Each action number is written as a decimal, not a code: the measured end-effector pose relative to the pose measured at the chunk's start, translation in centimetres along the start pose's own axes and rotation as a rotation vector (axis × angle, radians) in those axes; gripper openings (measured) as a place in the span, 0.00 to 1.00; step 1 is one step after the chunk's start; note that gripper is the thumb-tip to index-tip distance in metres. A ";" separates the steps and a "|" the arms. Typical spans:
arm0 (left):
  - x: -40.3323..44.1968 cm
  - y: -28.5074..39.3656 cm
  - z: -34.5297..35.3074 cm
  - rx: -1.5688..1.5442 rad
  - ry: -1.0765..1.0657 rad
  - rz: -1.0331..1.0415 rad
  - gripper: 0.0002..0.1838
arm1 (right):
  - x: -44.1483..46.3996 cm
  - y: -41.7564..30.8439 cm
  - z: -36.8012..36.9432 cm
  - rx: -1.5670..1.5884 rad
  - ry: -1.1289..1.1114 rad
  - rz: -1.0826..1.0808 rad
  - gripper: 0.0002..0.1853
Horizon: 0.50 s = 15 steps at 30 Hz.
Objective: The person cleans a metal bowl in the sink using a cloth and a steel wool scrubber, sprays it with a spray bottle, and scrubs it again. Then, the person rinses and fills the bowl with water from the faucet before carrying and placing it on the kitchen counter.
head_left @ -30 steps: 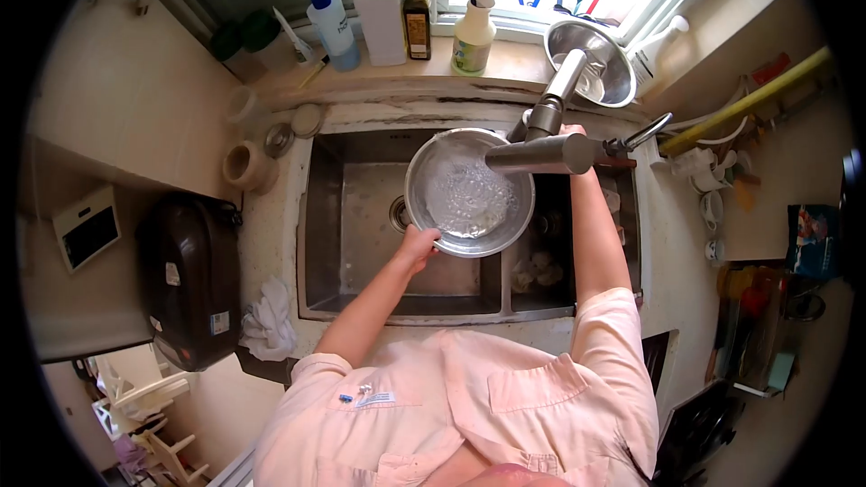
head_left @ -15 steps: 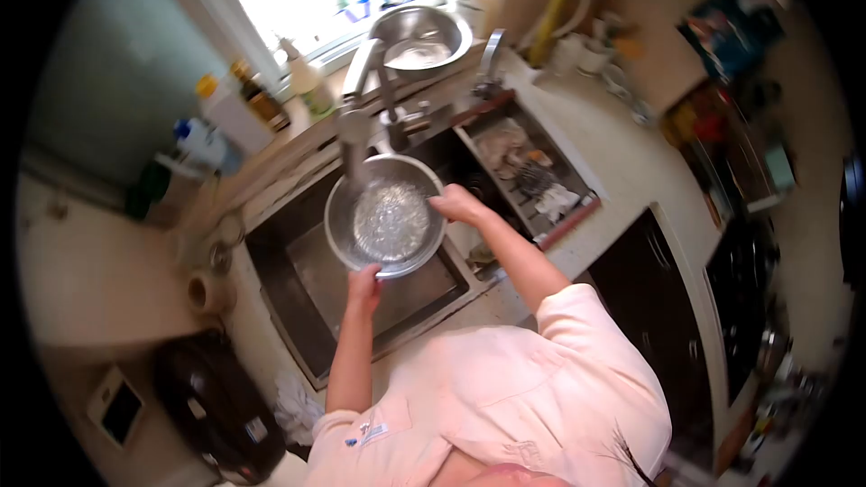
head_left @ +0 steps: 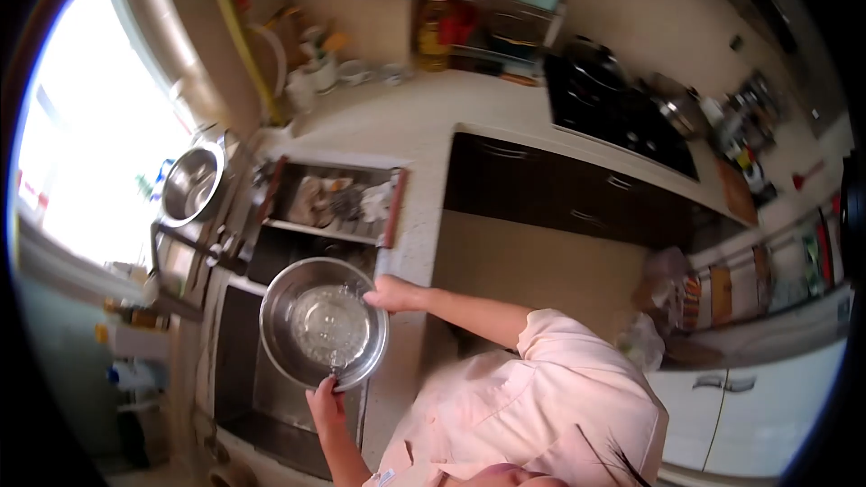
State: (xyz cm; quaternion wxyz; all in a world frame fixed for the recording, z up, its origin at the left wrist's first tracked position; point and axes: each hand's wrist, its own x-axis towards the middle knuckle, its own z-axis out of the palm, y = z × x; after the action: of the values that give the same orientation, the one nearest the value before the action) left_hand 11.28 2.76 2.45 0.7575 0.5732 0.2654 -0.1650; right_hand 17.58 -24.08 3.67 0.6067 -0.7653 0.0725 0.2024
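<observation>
A round stainless steel bowl (head_left: 281,316) with clear water (head_left: 330,325) in it is held over the double sink (head_left: 287,410). My left hand (head_left: 327,404) grips its near rim, fingers closed on the edge. On the right side of the same rim, my right hand (head_left: 397,294) is closed too. The water surface shows ripples and glints. The faucet (head_left: 171,293) stands to the left of the bowl, apart from it.
Another steel bowl (head_left: 192,185) sits by the window. A tray with cloths (head_left: 338,201) lies across the sink's far end. Beyond the counter (head_left: 406,117) is a black gas stove (head_left: 613,113) with pots. Dark drawers (head_left: 550,182) are under the counter.
My view and body have turned to the right. The bowl has moved out from under the faucet, where water was foaming in it, with both hands still on the rim.
</observation>
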 end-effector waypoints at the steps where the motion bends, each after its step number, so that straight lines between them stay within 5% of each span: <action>1: -0.4 -0.2 0.9 0.020 -0.055 -0.011 0.10 | -1.6 0.5 -0.8 0.064 0.022 0.003 0.15; 15: -3.6 -6.7 18.5 0.422 -0.362 -0.048 0.20 | -16.1 10.6 -15.6 0.037 0.474 0.013 0.18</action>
State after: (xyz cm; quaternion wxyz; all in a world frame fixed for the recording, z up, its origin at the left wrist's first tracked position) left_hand 8.59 -17.07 3.09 0.6523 0.6730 0.0989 -0.3344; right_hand 2.60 -43.89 3.38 0.5853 -0.7796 0.2217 0.0195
